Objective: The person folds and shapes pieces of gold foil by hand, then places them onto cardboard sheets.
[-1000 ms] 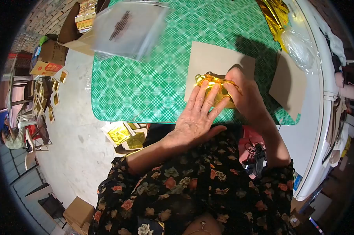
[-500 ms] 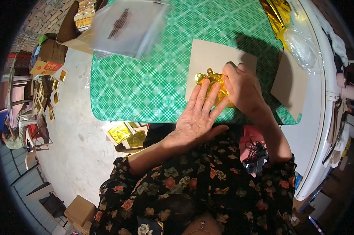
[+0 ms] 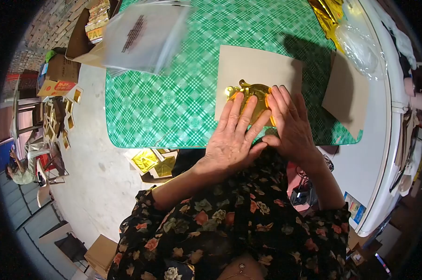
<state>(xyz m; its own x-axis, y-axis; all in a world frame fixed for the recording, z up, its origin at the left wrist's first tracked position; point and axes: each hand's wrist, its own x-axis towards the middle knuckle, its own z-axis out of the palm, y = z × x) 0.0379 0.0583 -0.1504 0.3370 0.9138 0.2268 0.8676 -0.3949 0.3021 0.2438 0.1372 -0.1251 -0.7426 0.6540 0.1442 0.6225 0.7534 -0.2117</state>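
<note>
A shiny gold foil piece [image 3: 256, 91], folded and with a knobbly upper edge, lies on the lower part of a beige cardboard sheet [image 3: 262, 63]. My left hand [image 3: 232, 128] rests on its left side, fingers stretched out and spread. On its right side lies my right hand [image 3: 289, 119], fingers straight and flat, thumb pointing toward my left hand. Both hands cover part of the foil, and neither grasps anything. Under the sheet is a green checked tablecloth [image 3: 164, 107].
Clear plastic bags [image 3: 143, 37] lie at the table's upper left, beside an open carton [image 3: 82, 44]. To the right are another cardboard sheet [image 3: 345, 95], gold foil [image 3: 327, 18] and crumpled clear plastic [image 3: 360, 49]. A box with gold foil pieces [image 3: 150, 163] stands below the table edge. Another person [image 3: 22, 170] sits far left.
My right hand has opened from a closed grip at the foil's right edge and now lies flat on it. My left hand stays spread on the foil. The view has shifted slightly.
</note>
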